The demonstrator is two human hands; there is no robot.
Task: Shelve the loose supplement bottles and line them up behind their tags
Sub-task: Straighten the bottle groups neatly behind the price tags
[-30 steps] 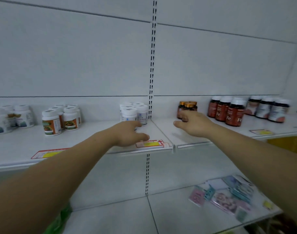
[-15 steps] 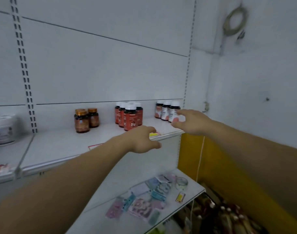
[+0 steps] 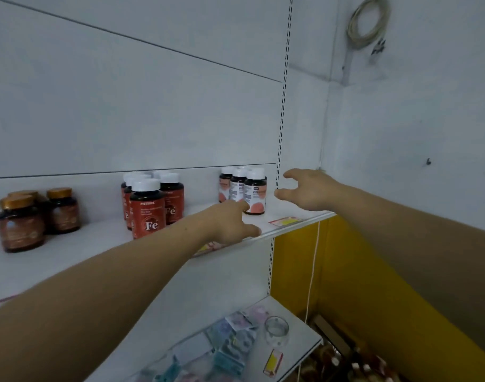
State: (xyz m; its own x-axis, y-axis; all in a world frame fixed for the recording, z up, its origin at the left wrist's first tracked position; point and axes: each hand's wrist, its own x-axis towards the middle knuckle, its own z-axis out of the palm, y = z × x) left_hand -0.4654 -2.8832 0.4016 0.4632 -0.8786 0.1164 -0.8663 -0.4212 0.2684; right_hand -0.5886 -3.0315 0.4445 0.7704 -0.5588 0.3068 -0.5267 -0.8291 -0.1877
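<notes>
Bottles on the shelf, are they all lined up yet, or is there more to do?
Mostly. The gold-capped bottles, Fe bottles and white-capped bottles already stand in clusters on the shelf. Both hands are empty: the left hand and right hand reach toward the white-capped ones. Probably left: squaring that cluster behind its tag.
</notes>
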